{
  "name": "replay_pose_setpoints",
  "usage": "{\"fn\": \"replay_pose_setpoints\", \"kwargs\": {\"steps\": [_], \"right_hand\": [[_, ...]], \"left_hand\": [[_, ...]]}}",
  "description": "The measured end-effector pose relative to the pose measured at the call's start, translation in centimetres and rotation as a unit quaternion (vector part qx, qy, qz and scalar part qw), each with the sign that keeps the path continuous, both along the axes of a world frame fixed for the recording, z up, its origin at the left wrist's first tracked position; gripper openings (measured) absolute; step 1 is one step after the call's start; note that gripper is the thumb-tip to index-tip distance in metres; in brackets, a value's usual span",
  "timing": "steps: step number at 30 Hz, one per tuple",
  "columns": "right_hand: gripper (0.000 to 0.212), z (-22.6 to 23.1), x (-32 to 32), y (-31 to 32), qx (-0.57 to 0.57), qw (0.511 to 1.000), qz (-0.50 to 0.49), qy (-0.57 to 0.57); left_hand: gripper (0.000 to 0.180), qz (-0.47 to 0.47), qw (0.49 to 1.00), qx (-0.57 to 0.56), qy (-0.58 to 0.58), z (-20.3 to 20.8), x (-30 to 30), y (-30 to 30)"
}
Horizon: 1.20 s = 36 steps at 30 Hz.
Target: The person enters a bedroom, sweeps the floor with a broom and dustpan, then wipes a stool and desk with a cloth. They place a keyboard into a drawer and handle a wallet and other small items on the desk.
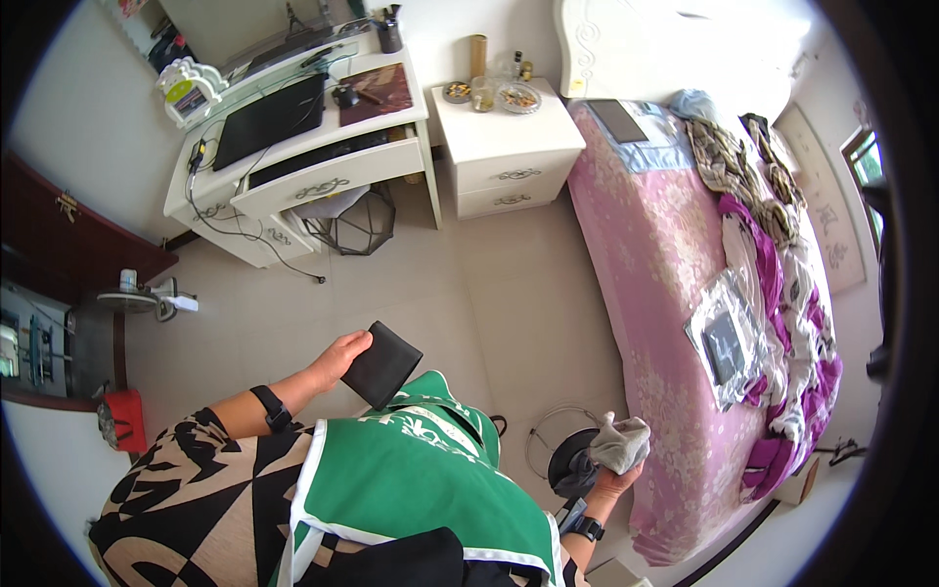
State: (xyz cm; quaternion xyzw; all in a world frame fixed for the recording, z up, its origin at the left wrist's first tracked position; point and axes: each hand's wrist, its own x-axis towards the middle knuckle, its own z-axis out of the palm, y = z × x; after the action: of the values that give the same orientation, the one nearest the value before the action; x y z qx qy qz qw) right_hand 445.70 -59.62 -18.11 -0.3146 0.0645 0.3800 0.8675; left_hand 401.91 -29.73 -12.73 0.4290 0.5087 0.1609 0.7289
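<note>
A black folded wallet (pixel 383 365) is gripped at its left edge by my left hand (pixel 339 358), with the thumb on top, in front of my green apron (pixel 411 470). On the right, my right hand (pixel 616 481) holds a crumpled light grey cloth (pixel 620 443) from below; the cloth hides most of the fingers. That hand is close to the side of the bed (pixel 641 342). Just left of the cloth, a dark round object (pixel 570 460) with a metal ring frame is low down near the floor.
A white desk (pixel 425 93) with an open drawer (pixel 333 176), a black laptop (pixel 269 122) and a hanging cable stands at the far left. Beside it is a white nightstand (pixel 499 147) with jars. Clothes and a plastic-wrapped package (pixel 726 342) lie on the bed. A fan (pixel 132 298) stands left.
</note>
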Motion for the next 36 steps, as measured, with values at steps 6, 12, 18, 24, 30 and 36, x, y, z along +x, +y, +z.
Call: {"fn": "replay_pose_setpoints", "kwargs": {"steps": [6,12,18,24,30,36], "right_hand": [[0.04,-0.1,-6.3,15.7,-0.014,0.989,0.148,-0.027],[0.039,-0.6,-15.1,32.4,-0.076,0.941,0.324,-0.064],[0.034,-1.8,-21.5,49.4,-0.142,0.891,0.426,-0.068],[0.031,-4.3,-25.3,62.7,-0.269,0.874,0.399,-0.07],[0.038,-5.8,-25.7,69.8,-0.375,0.861,0.329,-0.095],[0.034,-5.9,-26.3,71.2,-0.463,0.817,0.289,-0.183]], "left_hand": [[0.036,0.117,0.991,0.055,-0.025,-0.5,-12.0,5.5],[0.035,0.229,0.966,0.111,-0.037,-1.3,-21.9,12.5],[0.045,0.286,0.943,0.167,0.033,-2.5,-28.3,21.2],[0.051,0.312,0.927,0.149,0.148,-2.2,-31.5,27.3],[0.051,0.273,0.935,0.158,0.165,-3.3,-33.5,33.1],[0.05,0.23,0.965,0.054,0.115,-5.5,-35.5,37.6]]}}
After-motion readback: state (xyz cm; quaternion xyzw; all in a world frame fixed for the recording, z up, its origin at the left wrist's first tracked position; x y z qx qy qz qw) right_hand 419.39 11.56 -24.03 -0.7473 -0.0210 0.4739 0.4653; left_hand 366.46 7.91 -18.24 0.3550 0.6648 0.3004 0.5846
